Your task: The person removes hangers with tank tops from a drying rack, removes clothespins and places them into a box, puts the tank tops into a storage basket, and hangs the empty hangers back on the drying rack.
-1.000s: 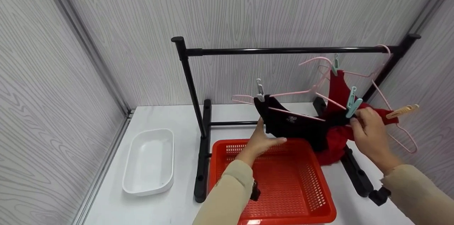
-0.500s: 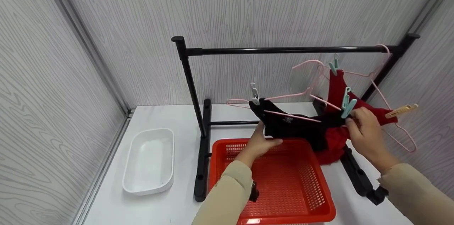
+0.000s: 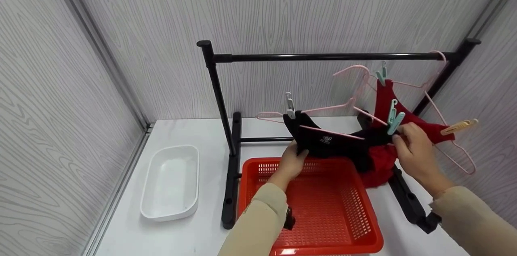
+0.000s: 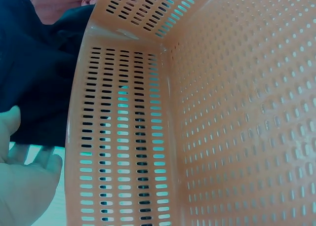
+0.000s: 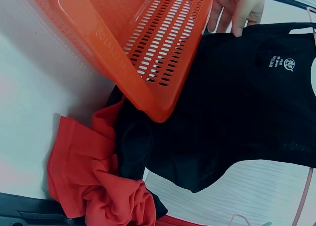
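A white rounded-rectangular dish (image 3: 169,183) stands on the white tabletop (image 3: 161,242), left of a black metal rack (image 3: 335,57). A red perforated plastic basket (image 3: 319,215) sits partly between the rack's feet (image 3: 230,203). At the rack's right end, a pink hanger (image 3: 436,107) carries a red cloth garment (image 3: 384,102), a yellow peg (image 3: 459,126) on one corner.

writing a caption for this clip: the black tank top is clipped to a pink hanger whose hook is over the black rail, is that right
One thing is off: the hook is not over the black rail; the head view shows it free of the rail, appearing below it. The rest stands: the black tank top is clipped to that pink hanger.
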Available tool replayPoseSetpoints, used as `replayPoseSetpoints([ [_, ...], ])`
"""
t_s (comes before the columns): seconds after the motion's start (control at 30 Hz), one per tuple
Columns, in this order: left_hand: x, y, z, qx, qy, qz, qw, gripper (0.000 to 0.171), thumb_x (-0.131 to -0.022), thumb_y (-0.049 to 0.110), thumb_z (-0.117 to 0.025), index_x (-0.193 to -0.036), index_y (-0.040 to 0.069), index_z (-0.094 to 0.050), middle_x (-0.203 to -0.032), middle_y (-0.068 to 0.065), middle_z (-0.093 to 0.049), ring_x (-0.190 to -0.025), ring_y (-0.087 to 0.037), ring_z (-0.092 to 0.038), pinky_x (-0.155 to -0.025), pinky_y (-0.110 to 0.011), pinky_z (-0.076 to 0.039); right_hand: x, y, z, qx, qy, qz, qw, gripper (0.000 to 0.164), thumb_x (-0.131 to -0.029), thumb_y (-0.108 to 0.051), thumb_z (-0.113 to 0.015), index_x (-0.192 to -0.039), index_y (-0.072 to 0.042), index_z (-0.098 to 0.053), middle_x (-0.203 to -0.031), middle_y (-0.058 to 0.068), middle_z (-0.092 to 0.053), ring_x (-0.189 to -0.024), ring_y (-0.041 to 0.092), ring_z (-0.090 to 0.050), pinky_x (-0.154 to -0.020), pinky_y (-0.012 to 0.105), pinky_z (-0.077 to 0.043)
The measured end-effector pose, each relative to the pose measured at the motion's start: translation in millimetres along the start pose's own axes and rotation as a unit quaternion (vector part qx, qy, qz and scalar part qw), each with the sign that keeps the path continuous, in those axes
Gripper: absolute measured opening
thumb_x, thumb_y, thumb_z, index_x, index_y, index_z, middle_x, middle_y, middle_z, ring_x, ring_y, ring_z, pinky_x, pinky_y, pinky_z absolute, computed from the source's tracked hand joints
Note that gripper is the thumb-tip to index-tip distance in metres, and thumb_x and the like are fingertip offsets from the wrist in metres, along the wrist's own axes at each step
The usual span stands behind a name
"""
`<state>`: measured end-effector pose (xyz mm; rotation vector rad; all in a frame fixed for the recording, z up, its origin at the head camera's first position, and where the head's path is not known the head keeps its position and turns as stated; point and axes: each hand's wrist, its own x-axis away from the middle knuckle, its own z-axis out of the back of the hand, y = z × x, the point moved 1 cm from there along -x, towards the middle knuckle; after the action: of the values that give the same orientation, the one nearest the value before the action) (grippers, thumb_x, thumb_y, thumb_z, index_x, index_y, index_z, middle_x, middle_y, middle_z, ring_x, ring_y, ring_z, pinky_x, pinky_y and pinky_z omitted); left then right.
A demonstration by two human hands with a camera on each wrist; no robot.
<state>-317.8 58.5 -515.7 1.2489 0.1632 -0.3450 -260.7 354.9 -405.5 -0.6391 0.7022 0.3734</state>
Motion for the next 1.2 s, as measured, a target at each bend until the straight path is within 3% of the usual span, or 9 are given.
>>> replayPoseSetpoints([
  [0.1,-1.3,0.6,-1.1,0.016,0.019,-0.004,0.9997,0.039,-0.098,0.002,-0.055,-0.136,-0.005,-0.05,-0.134,-0.021,-0.059,-0.13,-0.033,-0.052,-0.11,-0.038,-0.04,-1,0,0,-0.001,-0.001,-0.003,1.0,0.005,-0.09,0.006,-0.053,-0.088,0.003,-0.057,-0.081,0.008,-0.05,-0.078,0.005,-0.038,-0.069,0.033,-0.03],
  [0.17,-1.1,2.6,-1.6,0.062,0.027,0.017,0.9976,0.038,-0.1,0.001,-0.052,-0.137,-0.006,-0.046,-0.135,-0.023,-0.057,-0.128,-0.034,-0.054,-0.106,-0.04,-0.044,-1,-1,-1,-0.003,-0.001,-0.002,1.0,0.005,-0.09,0.005,-0.053,-0.088,0.003,-0.058,-0.081,0.009,-0.051,-0.079,0.005,-0.039,-0.07,0.033,-0.03],
  [0.23,-0.7,5.8,-1.9,0.124,0.034,0.048,0.9906,0.039,-0.102,0.0,-0.048,-0.14,-0.006,-0.041,-0.137,-0.025,-0.054,-0.126,-0.034,-0.054,-0.101,-0.041,-0.048,-1,-1,-1,-0.003,-0.001,-0.002,1.0,0.005,-0.09,0.005,-0.053,-0.088,0.004,-0.058,-0.081,0.01,-0.051,-0.079,0.005,-0.039,-0.07,0.033,-0.03],
  [0.33,-1.2,11.4,-2.2,0.207,0.045,0.084,0.9736,0.037,-0.104,-0.001,-0.042,-0.141,-0.004,-0.037,-0.139,-0.026,-0.05,-0.122,-0.036,-0.056,-0.093,-0.043,-0.053,-1,-1,-1,0.0,0.002,-0.006,1.0,0.004,-0.09,0.005,-0.054,-0.089,0.004,-0.058,-0.082,0.012,-0.051,-0.08,0.005,-0.039,-0.071,0.034,-0.031],
  [0.4,-3.1,14.8,-1.8,0.239,0.056,0.09,0.9653,0.036,-0.105,-0.001,-0.039,-0.141,-0.003,-0.036,-0.141,-0.026,-0.048,-0.123,-0.037,-0.056,-0.094,-0.043,-0.054,-2,-1,0,0.002,0.004,-0.011,1.0,0.004,-0.09,0.005,-0.054,-0.09,0.005,-0.058,-0.083,0.013,-0.052,-0.081,0.006,-0.039,-0.073,0.035,-0.031],
  [0.67,-10.2,33.1,8.1,0.294,0.083,0.084,0.9485,0.036,-0.104,-0.004,-0.037,-0.14,-0.002,-0.036,-0.14,-0.026,-0.045,-0.122,-0.035,-0.056,-0.093,-0.041,-0.054,-3,-1,3,-0.001,0.013,-0.019,1.0,0.004,-0.09,0.006,-0.054,-0.09,0.006,-0.058,-0.083,0.014,-0.052,-0.082,0.006,-0.039,-0.074,0.034,-0.031],
  [0.87,-15.5,47.6,16.4,0.357,0.102,0.099,0.9233,0.033,-0.106,0.001,-0.038,-0.139,0.0,-0.039,-0.14,-0.026,-0.046,-0.124,-0.035,-0.055,-0.097,-0.043,-0.052,-4,-2,4,0.003,0.018,-0.021,1.0,0.003,-0.091,0.006,-0.055,-0.091,0.006,-0.058,-0.083,0.013,-0.052,-0.081,0.005,-0.039,-0.073,0.033,-0.031],
  [0.97,-17.1,58.1,20.8,0.375,0.11,0.103,0.9148,0.035,-0.106,0.002,-0.038,-0.141,-0.001,-0.039,-0.143,-0.027,-0.044,-0.128,-0.036,-0.051,-0.1,-0.047,-0.049,-5,-3,5,0.005,0.02,-0.022,1.0,0.004,-0.092,0.005,-0.055,-0.092,0.007,-0.058,-0.084,0.015,-0.053,-0.081,0.004,-0.039,-0.073,0.034,-0.031],
  [1.2,-18.2,83.4,30.5,0.406,0.116,0.057,0.9048,0.034,-0.105,-0.003,-0.039,-0.139,-0.004,-0.041,-0.139,-0.024,-0.049,-0.123,-0.029,-0.054,-0.102,-0.045,-0.048,-7,-6,8,0.004,0.02,-0.029,0.999,0.006,-0.095,0.003,-0.054,-0.094,0.007,-0.058,-0.084,0.013,-0.051,-0.079,0.005,-0.039,-0.07,0.033,-0.031],
])
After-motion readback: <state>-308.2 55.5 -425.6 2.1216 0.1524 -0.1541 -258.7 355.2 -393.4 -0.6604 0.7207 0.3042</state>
